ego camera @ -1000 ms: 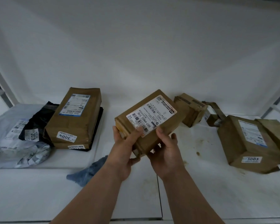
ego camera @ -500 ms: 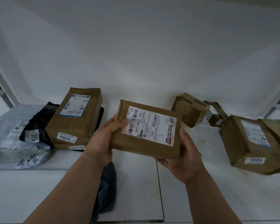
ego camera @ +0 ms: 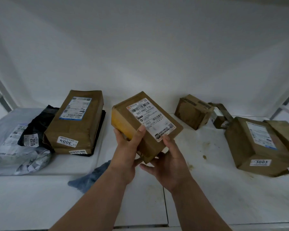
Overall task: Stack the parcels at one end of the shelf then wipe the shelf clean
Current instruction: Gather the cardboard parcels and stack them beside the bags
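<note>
Head view shows two bare arms reaching in from below. Nearest, the left hand (ego camera: 128,147) and the right hand (ego camera: 170,157) both hold one brown parcel (ego camera: 145,124) up off the shelf (ego camera: 223,189). The left hand wraps its thumb over the top, and the right hand cups the low corner from under. The parcel is tilted, with one corner pointing down. It could slip out and fall if the hands let go too soon, because only its near end is held.

Just left of the left hand, a blue cloth (ego camera: 90,177) lies on the shelf. It could get dragged or buried if the parcel is put down there.

Farther left sits the stack (ego camera: 75,120), a long brown parcel on a flat dark one, with a grey bag (ego camera: 12,147) beside it. The top is narrow, so a crooked drop could tip off.

Right of the right hand, brown stains (ego camera: 205,144) mark the shelf. Farther right, a big parcel (ego camera: 255,144) and a small box (ego camera: 193,110) wait, well apart from the stack.
</note>
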Demonstrator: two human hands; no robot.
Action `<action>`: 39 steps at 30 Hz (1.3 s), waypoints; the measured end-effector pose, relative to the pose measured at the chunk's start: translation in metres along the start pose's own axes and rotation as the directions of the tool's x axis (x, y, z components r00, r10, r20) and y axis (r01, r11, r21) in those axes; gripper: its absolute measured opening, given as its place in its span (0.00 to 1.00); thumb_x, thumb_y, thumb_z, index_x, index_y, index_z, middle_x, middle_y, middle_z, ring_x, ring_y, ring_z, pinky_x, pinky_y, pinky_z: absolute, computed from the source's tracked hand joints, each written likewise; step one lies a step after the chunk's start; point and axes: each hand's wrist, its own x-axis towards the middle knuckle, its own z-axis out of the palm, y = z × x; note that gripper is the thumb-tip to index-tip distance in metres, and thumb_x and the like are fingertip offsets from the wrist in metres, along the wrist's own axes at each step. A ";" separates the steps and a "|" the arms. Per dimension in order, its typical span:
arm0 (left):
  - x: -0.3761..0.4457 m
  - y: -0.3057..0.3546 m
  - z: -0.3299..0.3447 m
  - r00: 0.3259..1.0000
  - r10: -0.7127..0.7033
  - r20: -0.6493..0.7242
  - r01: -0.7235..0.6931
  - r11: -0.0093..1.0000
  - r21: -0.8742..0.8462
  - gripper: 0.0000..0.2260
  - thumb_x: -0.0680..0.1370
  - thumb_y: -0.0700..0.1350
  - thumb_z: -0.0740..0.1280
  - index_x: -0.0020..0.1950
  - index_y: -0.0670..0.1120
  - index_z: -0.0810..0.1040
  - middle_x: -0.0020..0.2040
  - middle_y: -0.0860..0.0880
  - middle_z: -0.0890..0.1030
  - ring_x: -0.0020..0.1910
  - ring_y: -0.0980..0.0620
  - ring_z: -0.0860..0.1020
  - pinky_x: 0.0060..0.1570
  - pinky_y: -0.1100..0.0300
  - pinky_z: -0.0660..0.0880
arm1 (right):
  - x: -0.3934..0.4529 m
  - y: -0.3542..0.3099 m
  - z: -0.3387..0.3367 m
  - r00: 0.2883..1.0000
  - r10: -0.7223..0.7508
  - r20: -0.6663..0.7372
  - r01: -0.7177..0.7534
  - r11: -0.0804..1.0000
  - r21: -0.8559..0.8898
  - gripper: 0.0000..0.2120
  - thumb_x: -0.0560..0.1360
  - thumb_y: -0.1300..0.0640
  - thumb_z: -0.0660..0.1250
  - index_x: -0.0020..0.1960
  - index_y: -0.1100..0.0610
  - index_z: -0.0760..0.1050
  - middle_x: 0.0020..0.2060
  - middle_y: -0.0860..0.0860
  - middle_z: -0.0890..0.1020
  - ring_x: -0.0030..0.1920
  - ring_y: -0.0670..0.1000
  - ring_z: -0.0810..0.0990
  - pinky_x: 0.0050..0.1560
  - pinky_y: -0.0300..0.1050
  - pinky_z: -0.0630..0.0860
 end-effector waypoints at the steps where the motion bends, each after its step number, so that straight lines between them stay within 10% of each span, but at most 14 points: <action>1: 0.001 0.000 0.000 1.000 0.007 -0.001 -0.007 1.000 0.002 0.39 0.62 0.59 0.77 0.68 0.70 0.62 0.61 0.56 0.80 0.62 0.48 0.77 0.55 0.40 0.77 | 0.000 0.001 0.000 1.000 -0.018 0.007 0.018 0.999 -0.028 0.34 0.65 0.43 0.76 0.69 0.40 0.69 0.66 0.55 0.77 0.65 0.61 0.78 0.61 0.68 0.72; 7: 0.001 0.011 -0.003 0.998 -0.057 -0.037 0.057 0.998 -0.015 0.20 0.73 0.57 0.70 0.65 0.60 0.74 0.56 0.52 0.84 0.56 0.47 0.81 0.50 0.48 0.80 | -0.003 -0.010 -0.004 0.990 -0.112 -0.080 0.111 0.994 -0.018 0.32 0.67 0.40 0.74 0.68 0.45 0.73 0.64 0.55 0.79 0.65 0.58 0.77 0.66 0.67 0.68; 10: 0.001 0.014 -0.006 0.971 -0.227 -0.077 0.221 0.972 -0.079 0.22 0.71 0.64 0.69 0.61 0.55 0.79 0.56 0.47 0.83 0.55 0.44 0.81 0.46 0.49 0.80 | -0.006 -0.021 -0.006 0.989 -0.103 -0.107 0.106 0.994 0.025 0.26 0.75 0.35 0.61 0.67 0.47 0.75 0.62 0.55 0.81 0.64 0.59 0.78 0.66 0.64 0.70; 17: 0.008 0.017 -0.018 0.885 -0.454 0.102 0.464 0.848 -0.256 0.31 0.63 0.69 0.71 0.60 0.54 0.81 0.59 0.42 0.82 0.59 0.38 0.79 0.48 0.46 0.78 | -0.006 -0.020 -0.010 0.987 -0.055 -0.148 0.063 0.997 0.052 0.30 0.70 0.39 0.66 0.68 0.51 0.75 0.61 0.59 0.81 0.61 0.59 0.80 0.61 0.59 0.75; 39: 0.023 -0.002 -0.033 0.922 -0.377 -0.094 0.342 0.903 -0.261 0.15 0.80 0.54 0.61 0.64 0.52 0.77 0.57 0.47 0.84 0.57 0.46 0.81 0.60 0.44 0.75 | 0.002 -0.018 -0.017 0.973 -0.130 -0.189 0.128 0.991 -0.025 0.20 0.75 0.66 0.63 0.62 0.50 0.79 0.57 0.52 0.83 0.59 0.59 0.80 0.59 0.59 0.76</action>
